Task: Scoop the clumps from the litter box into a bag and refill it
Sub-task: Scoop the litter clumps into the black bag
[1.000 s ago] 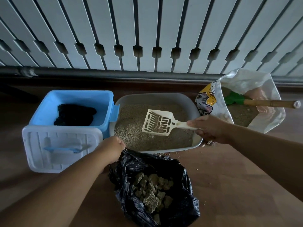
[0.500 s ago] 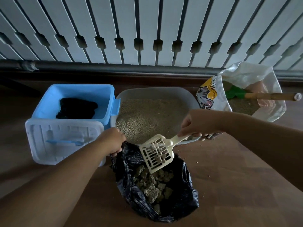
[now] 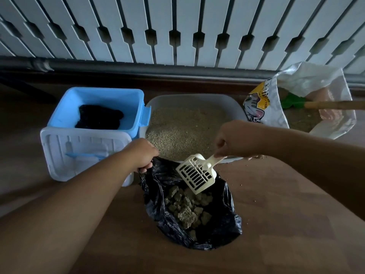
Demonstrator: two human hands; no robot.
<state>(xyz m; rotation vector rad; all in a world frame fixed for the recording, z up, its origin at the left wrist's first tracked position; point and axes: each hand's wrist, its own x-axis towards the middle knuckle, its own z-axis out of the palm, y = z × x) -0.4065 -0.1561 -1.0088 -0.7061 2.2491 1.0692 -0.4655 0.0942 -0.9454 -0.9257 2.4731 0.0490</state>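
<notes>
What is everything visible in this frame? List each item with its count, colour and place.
litter box: one, grey, centre back, holding tan litter.
black bag: one, open on the floor in front of the litter box.
clumps: a pile, grey-tan, inside the black bag.
scoop: one, cream, slotted, tilted over the mouth of the black bag.
blue bin: one, left of the litter box, something black inside.
white lid: one, leaning against the blue bin's front.
litter sack: one, white with yellow cat print, open, back right.
green shovel: one, wooden handle, lying in the litter sack.
left hand: holds the black bag's edge.
right hand: grips the scoop's handle.
</notes>
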